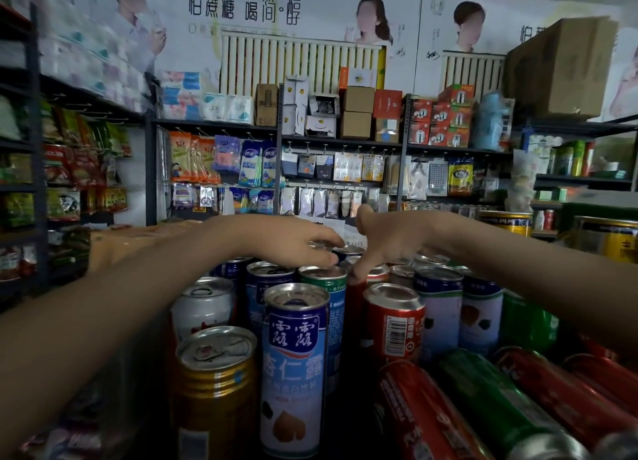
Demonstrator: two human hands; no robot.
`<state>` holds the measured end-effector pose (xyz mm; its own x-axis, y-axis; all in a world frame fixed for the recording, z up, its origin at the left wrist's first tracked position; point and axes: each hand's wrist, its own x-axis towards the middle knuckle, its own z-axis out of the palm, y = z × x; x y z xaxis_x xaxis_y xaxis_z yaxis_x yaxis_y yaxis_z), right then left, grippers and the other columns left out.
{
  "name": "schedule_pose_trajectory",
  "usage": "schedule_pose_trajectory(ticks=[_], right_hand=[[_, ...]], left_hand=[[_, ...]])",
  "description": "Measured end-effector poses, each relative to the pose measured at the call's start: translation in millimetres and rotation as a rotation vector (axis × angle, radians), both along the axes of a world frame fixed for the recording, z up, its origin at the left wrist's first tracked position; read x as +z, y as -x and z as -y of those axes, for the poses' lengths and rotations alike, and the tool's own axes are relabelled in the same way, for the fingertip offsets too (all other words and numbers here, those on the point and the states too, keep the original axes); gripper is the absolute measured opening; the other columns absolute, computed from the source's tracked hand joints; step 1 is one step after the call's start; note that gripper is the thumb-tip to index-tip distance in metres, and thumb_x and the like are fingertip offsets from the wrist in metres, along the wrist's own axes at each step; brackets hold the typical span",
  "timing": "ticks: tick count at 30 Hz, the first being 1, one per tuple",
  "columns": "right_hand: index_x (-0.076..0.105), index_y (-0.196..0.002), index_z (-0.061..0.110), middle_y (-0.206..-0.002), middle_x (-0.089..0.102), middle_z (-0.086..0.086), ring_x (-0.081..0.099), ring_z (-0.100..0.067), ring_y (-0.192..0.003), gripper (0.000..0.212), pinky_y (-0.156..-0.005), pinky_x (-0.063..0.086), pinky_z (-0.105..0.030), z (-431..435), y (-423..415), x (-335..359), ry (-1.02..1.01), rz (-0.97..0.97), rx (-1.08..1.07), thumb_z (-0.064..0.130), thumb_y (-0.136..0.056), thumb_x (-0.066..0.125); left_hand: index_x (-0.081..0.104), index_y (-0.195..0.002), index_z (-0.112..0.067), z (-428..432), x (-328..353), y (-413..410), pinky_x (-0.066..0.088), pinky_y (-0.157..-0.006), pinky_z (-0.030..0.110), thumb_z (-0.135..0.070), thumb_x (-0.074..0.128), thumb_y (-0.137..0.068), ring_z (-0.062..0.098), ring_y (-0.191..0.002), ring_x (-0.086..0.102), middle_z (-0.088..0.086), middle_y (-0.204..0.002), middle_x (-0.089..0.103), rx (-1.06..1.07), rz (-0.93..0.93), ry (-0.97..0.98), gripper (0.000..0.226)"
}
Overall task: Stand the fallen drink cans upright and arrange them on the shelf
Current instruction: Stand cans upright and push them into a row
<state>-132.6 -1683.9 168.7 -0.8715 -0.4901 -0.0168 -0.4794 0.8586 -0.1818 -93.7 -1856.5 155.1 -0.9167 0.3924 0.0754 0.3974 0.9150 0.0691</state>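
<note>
Our left hand (293,242) grips a far can (319,245) by the top | our right hand (386,242) dips beside it, grasp we cannot tell | fallen cans (490,397) near right

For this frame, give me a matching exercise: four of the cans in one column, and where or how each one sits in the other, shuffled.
Cans
1. gold can
2. blue can with the peach picture
3. red can showing a barcode
4. green can nearest the camera

Positions
a. lies on its side, lower right
b. stands at front left
c. stands just right of centre
d. stands front centre

Pairs: 1-b, 2-d, 3-c, 4-a
</note>
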Motion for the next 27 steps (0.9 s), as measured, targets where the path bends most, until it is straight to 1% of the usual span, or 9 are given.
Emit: schedule_pose_trajectory(ticks=[3,5,7,11,16,20,22,24,27], right_hand=[[0.027,-0.134,-0.003,-0.105,0.052,-0.013,0.055,-0.020,-0.089,0.083,-0.067,0.047,-0.022,-3.3,-6.1,12.5,0.071,0.022,0.019,0.027,-0.075,0.077],[0.045,-0.125,-0.007,-0.099,0.055,-0.009,0.056,-0.014,-0.077,0.062,-0.056,0.047,-0.018,-5.7,-9.6,19.8,0.105,0.032,0.037,0.023,-0.079,0.073],[0.055,-0.122,-0.004,-0.108,0.059,-0.010,0.059,-0.012,-0.077,0.052,-0.058,0.051,-0.019,-8.4,-10.2,25.2,0.125,0.025,0.060,0.022,-0.080,0.072],[0.056,-0.124,-0.001,-0.125,0.058,-0.011,0.060,-0.014,-0.090,0.054,-0.066,0.054,-0.019,-15.5,-11.8,36.1,0.185,-0.015,0.087,0.024,-0.079,0.073],[0.058,-0.118,-0.002,-0.118,0.062,-0.010,0.060,-0.022,-0.101,0.044,-0.081,0.055,-0.029,-35.5,-27.2,60.9,0.329,-0.028,0.106,0.020,-0.082,0.068],[0.059,-0.112,-0.003,-0.106,0.067,-0.015,0.064,-0.027,-0.098,0.037,-0.085,0.054,-0.034,-55.8,-34.0,76.0,0.569,0.011,0.096,0.020,-0.084,0.065],[0.057,-0.109,-0.002,-0.098,0.066,-0.013,0.066,-0.023,-0.090,0.031,-0.077,0.057,-0.031,-63.4,-35.3,76.3,0.759,0.083,0.113,0.016,-0.085,0.062],[0.054,-0.111,0.000,-0.095,0.065,-0.012,0.067,-0.021,-0.085,0.030,-0.065,0.059,-0.028,-68.2,-35.9,72.5,0.975,0.169,0.129,0.013,-0.086,0.061],[0.053,-0.112,0.005,-0.102,0.062,-0.015,0.065,-0.025,-0.091,0.028,-0.066,0.060,-0.031,-70.0,-35.5,62.6,1.182,0.258,0.161,0.014,-0.086,0.060]], left_hand=[[0.035,-0.143,-0.028,-3.1,-0.3,1.3,0.030,-0.109,0.027,-0.045,0.044,-0.096,0.009,-0.130,0.039,-0.008,-0.147,0.038,-0.024,0.006,-0.043,0.051],[0.034,-0.143,-0.026,-5.0,-0.6,2.0,0.032,-0.109,0.030,-0.044,0.048,-0.094,0.010,-0.129,0.041,-0.007,-0.146,0.041,-0.032,0.013,-0.099,0.054],[0.033,-0.143,-0.027,-6.7,-0.3,3.1,0.035,-0.109,0.034,-0.048,0.051,-0.091,0.011,-0.128,0.044,-0.006,-0.144,0.043,-0.023,-0.006,-0.130,0.059],[0.039,-0.140,-0.026,-8.7,0.8,4.4,0.041,-0.103,0.031,-0.054,0.058,-0.084,0.009,-0.120,0.051,-0.007,-0.138,0.050,-0.027,-0.055,-0.214,0.065],[0.045,-0.134,-0.029,-14.0,3.6,0.0,0.040,-0.084,0.012,-0.052,0.063,-0.080,0.003,-0.112,0.052,-0.011,-0.131,0.053,-0.053,-0.114,-0.357,0.061],[0.048,-0.127,-0.026,-20.0,10.7,-1.7,0.046,-0.083,0.016,-0.049,0.064,-0.079,0.003,-0.104,0.059,-0.014,-0.118,0.059,-0.078,-0.131,-0.485,0.056],[0.049,-0.121,-0.028,-20.6,14.3,-2.1,0.052,-0.081,0.020,-0.050,0.063,-0.075,0.002,-0.099,0.062,-0.015,-0.110,0.062,-0.104,-0.082,-0.628,0.053],[0.050,-0.121,-0.022,-18.9,19.2,-1.4,0.054,-0.087,0.029,-0.047,0.065,-0.071,0.011,-0.101,0.065,-0.002,-0.114,0.064,-0.134,0.030,-0.890,0.057],[0.052,-0.121,-0.013,-19.2,25.7,-7.5,0.057,-0.080,0.032,-0.031,0.067,-0.073,0.019,-0.099,0.066,0.011,-0.115,0.063,-0.203,0.190,-1.293,0.054]])
